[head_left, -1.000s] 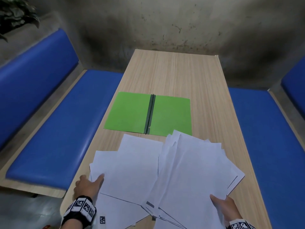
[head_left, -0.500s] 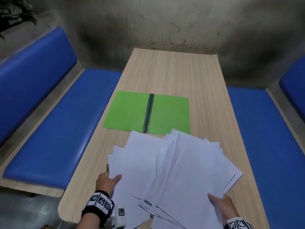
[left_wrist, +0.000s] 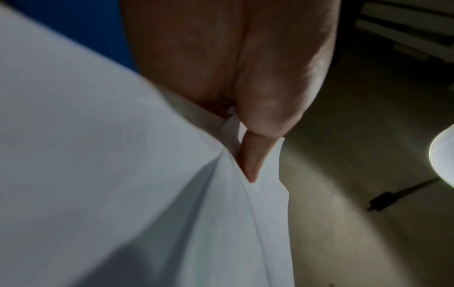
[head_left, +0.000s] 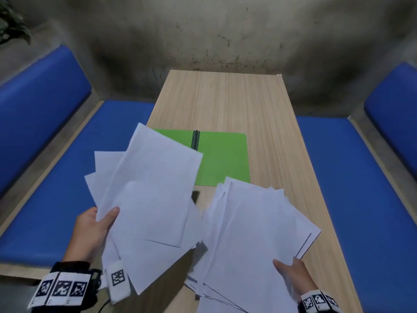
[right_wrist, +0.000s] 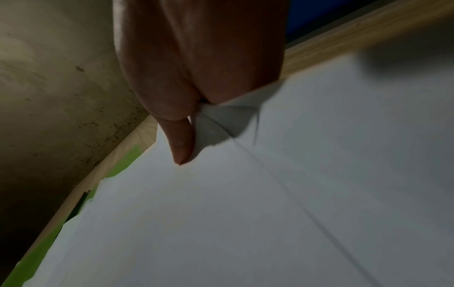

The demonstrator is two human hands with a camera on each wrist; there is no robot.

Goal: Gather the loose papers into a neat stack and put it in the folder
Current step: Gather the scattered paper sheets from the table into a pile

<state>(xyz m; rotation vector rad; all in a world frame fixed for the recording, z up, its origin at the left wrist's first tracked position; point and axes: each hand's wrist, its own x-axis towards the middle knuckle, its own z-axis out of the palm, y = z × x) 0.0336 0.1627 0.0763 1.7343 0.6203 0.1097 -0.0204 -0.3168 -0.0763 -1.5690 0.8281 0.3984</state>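
Note:
My left hand [head_left: 99, 224] pinches a fanned bunch of white papers [head_left: 149, 195], lifted off the table and tilted up over the left half of the folder. In the left wrist view the thumb [left_wrist: 253, 155] presses on the sheets [left_wrist: 123, 194]. My right hand [head_left: 291, 272] grips a second fanned bunch of papers [head_left: 255, 240] at its near right corner, low over the table; the right wrist view shows its thumb [right_wrist: 181, 143] on top of the sheets [right_wrist: 245, 213]. The green folder [head_left: 223, 159] lies open on the wooden table [head_left: 225, 98], its dark spine [head_left: 195, 138] in the middle.
Blue padded benches [head_left: 56, 188] [head_left: 352, 188] run along both long sides of the table. A stained concrete wall [head_left: 214, 35] closes the far end. A plant [head_left: 11, 26] shows at the top left. The table's far half is bare wood.
The left hand has lifted its share of the papers off the table and raised it toward the folder, splitting the spread into two bunches. The right hand has barely moved.

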